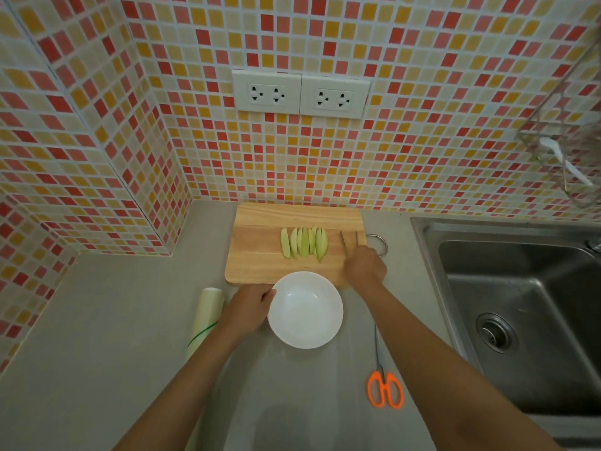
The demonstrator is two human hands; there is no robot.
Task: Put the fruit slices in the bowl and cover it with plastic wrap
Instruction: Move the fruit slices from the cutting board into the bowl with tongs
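Several pale green fruit slices (304, 243) lie in a row on a wooden cutting board (260, 255) against the tiled wall. An empty white bowl (305, 310) sits on the grey counter just in front of the board. My left hand (250, 305) grips the bowl's left rim. To the right of the slices, my right hand (365, 266) rests on the board and holds a pair of wooden tongs (349, 242) whose tips point away from me. A roll of plastic wrap (205, 317) lies on the counter left of my left forearm.
Orange-handled scissors (384, 382) lie on the counter to the right of the bowl. A steel sink (520, 307) fills the right side. A metal hanging loop (380, 244) sticks out of the board's right edge. Wall sockets (300, 94) sit above the board.
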